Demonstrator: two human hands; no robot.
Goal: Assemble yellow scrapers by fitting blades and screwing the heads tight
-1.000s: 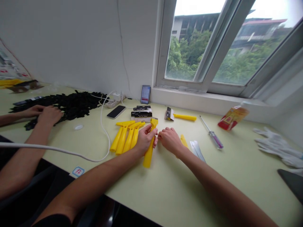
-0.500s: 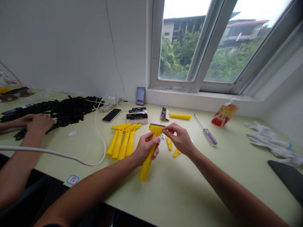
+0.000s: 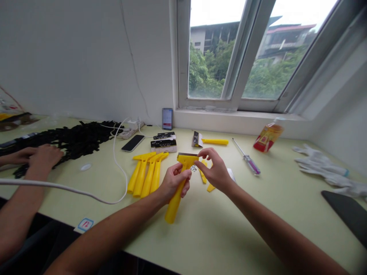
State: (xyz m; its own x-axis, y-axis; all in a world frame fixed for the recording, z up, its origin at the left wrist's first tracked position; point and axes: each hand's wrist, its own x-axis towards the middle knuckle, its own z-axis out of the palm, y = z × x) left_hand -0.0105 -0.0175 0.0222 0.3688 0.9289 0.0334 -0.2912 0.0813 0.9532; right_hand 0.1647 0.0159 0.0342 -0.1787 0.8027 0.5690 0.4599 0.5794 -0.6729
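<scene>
My left hand (image 3: 175, 180) is wrapped round the handle of a yellow scraper (image 3: 173, 208), held tilted above the table with its head up. A thin metal blade (image 3: 187, 155) lies along the top of the head. At the head's right end are the index finger and thumb of my right hand (image 3: 213, 168), gripping its corner. Beyond the scraper lies a small heap of nuts or screws (image 3: 193, 168), too small to tell. Loose yellow plates (image 3: 203, 172) lie beside the heap, partly behind my right hand. Several yellow scraper handles (image 3: 147, 175) rest in a row to the left.
Black-and-white packs (image 3: 163, 146), a phone (image 3: 133, 143) and a carded scraper (image 3: 215, 141) lie farther back. A screwdriver (image 3: 250, 162), bottle (image 3: 268, 136) and white gloves (image 3: 323, 168) are to the right. White cable (image 3: 86, 193) crosses the left, where another person's hands (image 3: 47, 156) touch black pieces (image 3: 83, 139).
The thumb and index finger of my right hand have spread a little at the head's right end. My left hand keeps its hold on the scraper. The view has shifted slightly.
</scene>
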